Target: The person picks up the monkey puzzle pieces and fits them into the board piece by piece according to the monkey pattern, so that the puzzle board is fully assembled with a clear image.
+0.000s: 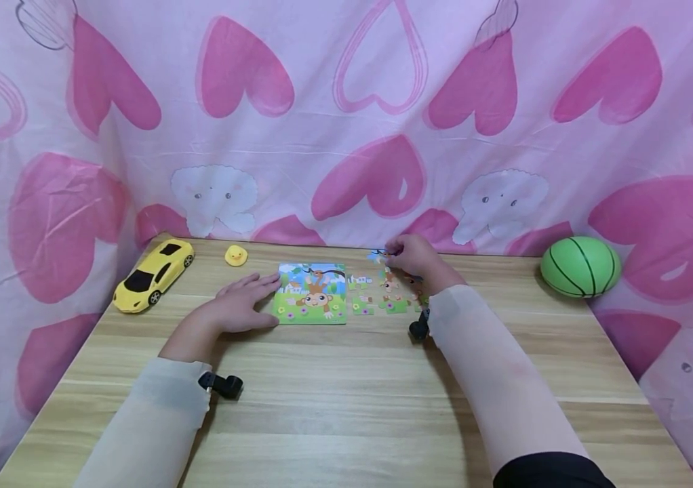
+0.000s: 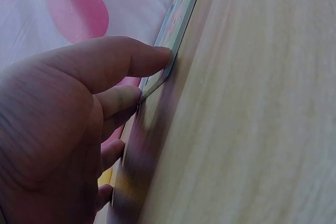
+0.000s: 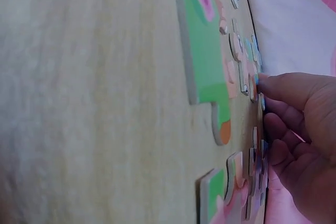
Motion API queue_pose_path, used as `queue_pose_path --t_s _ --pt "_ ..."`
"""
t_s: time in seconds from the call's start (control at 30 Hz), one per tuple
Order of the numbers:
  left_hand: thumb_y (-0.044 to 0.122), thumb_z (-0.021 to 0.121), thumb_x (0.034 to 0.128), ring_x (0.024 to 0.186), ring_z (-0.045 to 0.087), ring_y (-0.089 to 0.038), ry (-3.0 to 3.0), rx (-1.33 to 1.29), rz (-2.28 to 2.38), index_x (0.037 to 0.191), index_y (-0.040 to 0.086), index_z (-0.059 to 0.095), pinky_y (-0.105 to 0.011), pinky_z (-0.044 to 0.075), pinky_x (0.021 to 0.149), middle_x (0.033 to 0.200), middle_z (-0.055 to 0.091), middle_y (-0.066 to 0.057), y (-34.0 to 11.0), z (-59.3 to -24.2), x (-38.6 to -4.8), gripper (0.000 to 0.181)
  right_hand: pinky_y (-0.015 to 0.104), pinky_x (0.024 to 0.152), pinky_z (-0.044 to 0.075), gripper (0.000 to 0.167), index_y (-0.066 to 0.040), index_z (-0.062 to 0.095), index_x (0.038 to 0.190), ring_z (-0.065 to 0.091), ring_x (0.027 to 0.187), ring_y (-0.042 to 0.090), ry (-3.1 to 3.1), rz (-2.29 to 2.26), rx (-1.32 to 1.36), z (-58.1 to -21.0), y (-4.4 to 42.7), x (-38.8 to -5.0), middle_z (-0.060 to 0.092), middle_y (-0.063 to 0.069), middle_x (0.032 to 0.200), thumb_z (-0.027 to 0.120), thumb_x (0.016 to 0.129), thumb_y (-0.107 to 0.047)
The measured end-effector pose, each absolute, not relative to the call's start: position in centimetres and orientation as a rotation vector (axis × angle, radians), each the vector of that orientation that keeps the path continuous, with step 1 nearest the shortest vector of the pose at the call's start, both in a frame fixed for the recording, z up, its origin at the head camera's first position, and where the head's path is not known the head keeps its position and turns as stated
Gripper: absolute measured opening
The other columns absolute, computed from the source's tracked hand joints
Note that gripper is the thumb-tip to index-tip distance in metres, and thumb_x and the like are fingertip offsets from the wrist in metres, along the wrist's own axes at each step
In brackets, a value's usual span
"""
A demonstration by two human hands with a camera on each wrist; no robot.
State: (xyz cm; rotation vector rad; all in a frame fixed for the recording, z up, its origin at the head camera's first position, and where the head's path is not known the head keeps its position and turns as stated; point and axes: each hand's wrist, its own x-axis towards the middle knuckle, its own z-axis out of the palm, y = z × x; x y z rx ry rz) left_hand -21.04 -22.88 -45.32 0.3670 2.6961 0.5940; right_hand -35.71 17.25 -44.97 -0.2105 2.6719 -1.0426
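A square puzzle board (image 1: 311, 295) with a monkey picture lies flat on the table. My left hand (image 1: 239, 305) rests at its left side, fingers spread; in the left wrist view the thumb (image 2: 149, 60) touches the board's corner and a finger meets its edge. To the right, loose jigsaw pieces (image 1: 363, 305) lie in loose rows. At their far side my right hand (image 1: 416, 257) pinches a blue jigsaw piece (image 1: 375, 256) near the tabletop. The right wrist view shows green and pink pieces (image 3: 207, 51) in front of that hand, whose fingertips partly hide the pinched piece.
A yellow toy car (image 1: 154, 274) and a small yellow rubber duck (image 1: 236, 255) stand at the back left. A green ball (image 1: 580, 267) with black lines sits at the back right. Behind the wooden table (image 1: 322, 407) hangs a pink heart-patterned cloth (image 1: 298, 156).
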Motion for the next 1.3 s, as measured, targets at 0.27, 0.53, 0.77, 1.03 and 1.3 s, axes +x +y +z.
queue_pose_path --t_s 0.27,0.53,0.77,1.03,1.3 --pt "0.052 0.073 0.0928 0.169 0.006 -0.042 2.696 0.36 0.601 0.171 0.03 0.028 -0.083 0.007 0.126 0.182 0.019 0.004 -22.8 -45.3 -21.1 0.093 0.038 0.096 0.057 0.044 -0.007 0.072 0.138 0.063 0.106 0.025 2.708 -0.906 -0.304 -44.8 17.2 -35.8 0.074 0.012 0.123 0.08 0.096 -0.014" --pt "0.052 0.073 0.0929 0.169 0.006 -0.042 2.705 0.386 0.588 0.171 0.027 0.029 -0.081 0.007 0.128 0.182 0.02 0.003 -22.9 -45.3 -21.1 0.093 0.04 0.1 0.056 0.044 -0.007 0.07 0.141 0.061 0.108 0.026 2.722 -0.727 -0.341 -44.0 16.7 -35.6 0.072 0.013 0.125 0.076 0.099 -0.018" --pt "0.052 0.073 0.0929 0.169 0.006 -0.041 2.706 0.387 0.588 0.171 0.028 0.029 -0.081 0.007 0.127 0.181 0.02 0.004 -22.9 -45.4 -21.1 0.093 0.042 0.101 0.056 0.045 -0.009 0.068 0.141 0.058 0.111 0.027 2.7 -0.696 -0.297 -43.8 16.7 -35.7 0.067 0.01 0.126 0.077 0.098 -0.021" --pt "0.051 0.073 0.093 0.169 0.006 -0.041 2.713 0.397 0.589 0.171 0.027 0.029 -0.081 0.007 0.127 0.181 0.02 0.004 -22.9 -45.4 -21.0 0.092 0.042 0.099 0.054 0.036 -0.008 0.066 0.13 0.058 0.108 0.028 2.722 -0.848 -0.272 -44.1 16.8 -35.6 0.064 0.012 0.12 0.078 0.097 -0.014" --pt "0.052 0.073 0.0934 0.169 0.006 -0.041 2.708 0.393 0.59 0.171 0.028 0.029 -0.081 0.007 0.127 0.182 0.019 0.004 -23.0 -45.5 -21.1 0.092 0.036 0.087 0.056 0.025 -0.012 0.068 0.128 0.059 0.101 0.026 2.702 -1.005 -0.283 -44.2 17.4 -35.7 0.063 0.009 0.113 0.069 0.104 -0.018"
